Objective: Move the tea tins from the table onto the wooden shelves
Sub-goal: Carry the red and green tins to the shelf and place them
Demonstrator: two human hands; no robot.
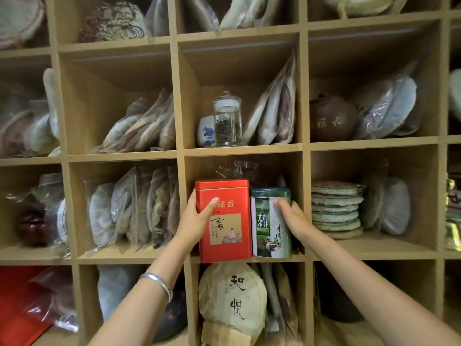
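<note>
A red rectangular tea tin (228, 236) and a green round tea tin (268, 228) stand side by side at the front edge of one cubby of the wooden shelves (243, 152). My left hand (197, 218) grips the red tin's left side, thumb across its front. Wrapped around the green tin's right side is my right hand (290, 216). Both tins are upright and touch each other. Clear plastic bags sit behind them in the cubby.
Neighbouring cubbies hold bagged tea cakes (139, 208), a stack of bare tea cakes (336, 208), a glass jar (227, 121), a brown clay teapot (333, 118) and a large wrapped tea cake (233, 300) just below. A silver bracelet (159, 283) circles my left wrist.
</note>
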